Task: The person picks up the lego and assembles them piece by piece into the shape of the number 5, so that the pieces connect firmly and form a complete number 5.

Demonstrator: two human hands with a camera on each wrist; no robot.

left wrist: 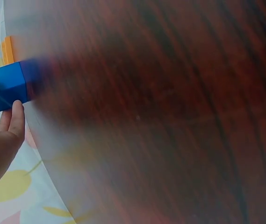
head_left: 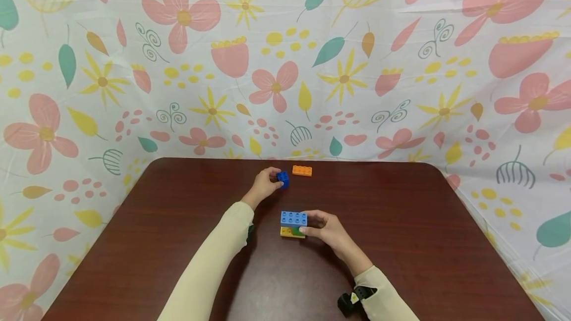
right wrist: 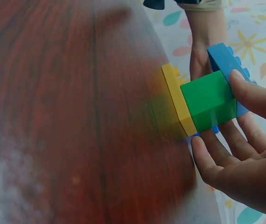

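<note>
Near the back of the table, my left hand (head_left: 263, 186) pinches a dark blue building brick (head_left: 283, 179) between thumb and fingers. The left wrist view shows the same blue brick (left wrist: 10, 86) close to the tabletop. Closer to me, my right hand (head_left: 329, 232) grips a stack of bricks from its right side. A light blue studded brick (head_left: 293, 218) tops that stack, a green block (right wrist: 210, 98) sits in the middle, and a thin yellow brick (right wrist: 178, 100) forms the base. In the head view, the thumb partly covers the green block.
An orange brick (head_left: 302, 170) lies studs up by the table's back edge, just right of the left hand. The brown table (head_left: 392, 241) has rounded back corners. Behind it hangs a flowered cloth (head_left: 276, 63). Each sleeve has a dark wrist device (head_left: 352, 300) strapped on.
</note>
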